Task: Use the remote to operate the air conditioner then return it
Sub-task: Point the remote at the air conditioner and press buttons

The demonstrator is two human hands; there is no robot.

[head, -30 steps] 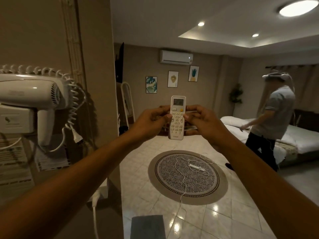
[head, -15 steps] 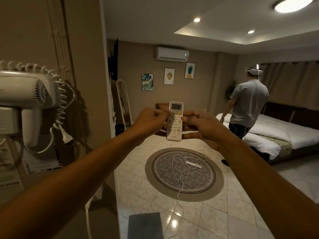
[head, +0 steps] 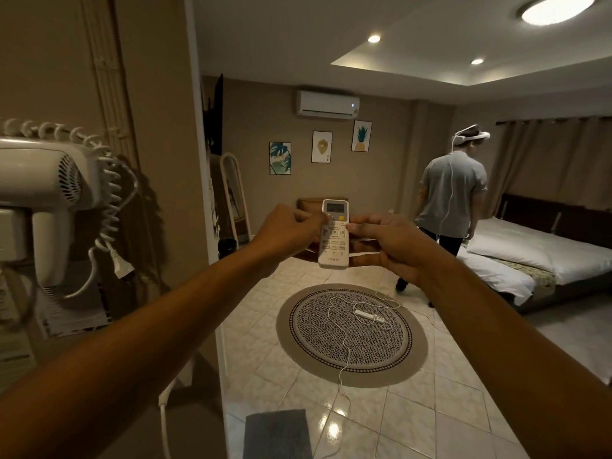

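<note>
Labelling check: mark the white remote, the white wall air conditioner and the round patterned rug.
white remote [head: 333, 256], head view, lower body
white wall air conditioner [head: 326, 104], head view, front panel
round patterned rug [head: 374, 342], head view, patterned centre

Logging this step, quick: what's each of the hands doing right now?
Left hand: closed on the remote, gripping its left edge.
Right hand: closed on the remote's right edge, thumb on the buttons.

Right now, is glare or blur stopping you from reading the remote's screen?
Head view: no glare on the remote, but its screen is too small and dim to read; both the left hand and right hand cover its sides. Ceiling light blows out; floor tiles show reflections; wide-angle distortion bends the edges.
</note>
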